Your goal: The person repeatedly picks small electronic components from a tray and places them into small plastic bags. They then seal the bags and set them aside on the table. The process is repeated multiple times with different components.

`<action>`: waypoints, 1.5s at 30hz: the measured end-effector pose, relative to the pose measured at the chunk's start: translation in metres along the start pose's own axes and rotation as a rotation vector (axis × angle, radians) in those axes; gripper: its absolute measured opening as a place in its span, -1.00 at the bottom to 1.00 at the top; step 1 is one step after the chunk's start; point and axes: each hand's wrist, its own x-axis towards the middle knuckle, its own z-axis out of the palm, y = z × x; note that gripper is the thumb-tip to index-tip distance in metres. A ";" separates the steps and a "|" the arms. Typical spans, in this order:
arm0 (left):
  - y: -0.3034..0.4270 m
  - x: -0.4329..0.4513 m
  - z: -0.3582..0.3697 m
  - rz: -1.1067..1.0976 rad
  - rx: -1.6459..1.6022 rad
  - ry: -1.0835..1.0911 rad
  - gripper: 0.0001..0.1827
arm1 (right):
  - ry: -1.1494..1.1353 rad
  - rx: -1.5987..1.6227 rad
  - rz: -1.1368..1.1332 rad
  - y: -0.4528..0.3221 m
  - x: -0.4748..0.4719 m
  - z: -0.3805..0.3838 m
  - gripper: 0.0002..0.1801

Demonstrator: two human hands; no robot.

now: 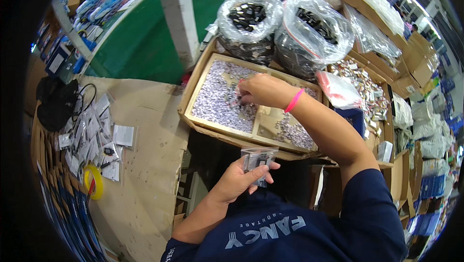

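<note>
My left hand (243, 178) holds a small clear zip bag (261, 156) near my body; dark and pale small parts show through its plastic. My right hand (253, 90), with a pink band at its wrist, reaches fingers down into the left compartment of a divided wooden tray (222, 124). Many tiny whitish-purple pieces (214, 95) lie there, with some greyish ones by the fingertips. Whether the fingers pinch a piece is hidden and blurred. More of the tiny pieces (297, 136) lie in the right compartment.
Two plastic bags of black parts (247, 35) (306, 57) stand behind the tray. To the right are a blue bin (357, 119) and a box of small metallic parts (380, 97). On the left table, filled clear packets (92, 128) lie by a yellow tape roll (98, 182).
</note>
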 end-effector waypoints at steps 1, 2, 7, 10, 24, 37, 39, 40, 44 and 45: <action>-0.001 0.000 0.000 -0.004 0.000 -0.005 -0.62 | 0.078 0.043 -0.018 0.000 -0.006 -0.003 -0.83; -0.001 0.000 0.001 -0.005 -0.003 -0.008 -0.63 | 0.132 0.076 -0.013 0.000 -0.012 -0.006 -0.83; -0.004 -0.001 0.002 0.004 -0.013 -0.032 -0.63 | 0.227 0.145 -0.114 0.001 -0.053 -0.031 -0.87; -0.005 0.000 0.002 0.007 0.013 -0.038 -0.63 | 0.075 0.200 0.023 -0.003 -0.081 -0.034 -0.84; -0.007 -0.004 0.011 0.061 0.055 -0.015 -0.57 | 0.244 0.128 -0.017 -0.038 -0.095 0.015 -0.86; -0.010 0.017 0.040 0.068 0.229 0.061 -0.64 | 0.339 0.615 0.151 -0.078 -0.165 -0.020 -0.84; -0.013 0.021 0.045 0.079 0.182 0.063 -0.64 | 0.257 0.703 0.238 -0.078 -0.169 -0.023 -0.85; -0.014 0.023 0.048 0.085 0.153 0.066 -0.64 | 0.248 0.694 0.259 -0.079 -0.170 -0.024 -0.83; -0.020 0.031 0.054 0.112 0.286 0.093 -0.66 | 0.157 0.801 0.301 -0.076 -0.178 -0.033 -0.80; -0.021 0.033 0.056 0.116 0.307 0.104 -0.67 | 0.135 0.706 0.306 -0.074 -0.179 -0.035 -0.81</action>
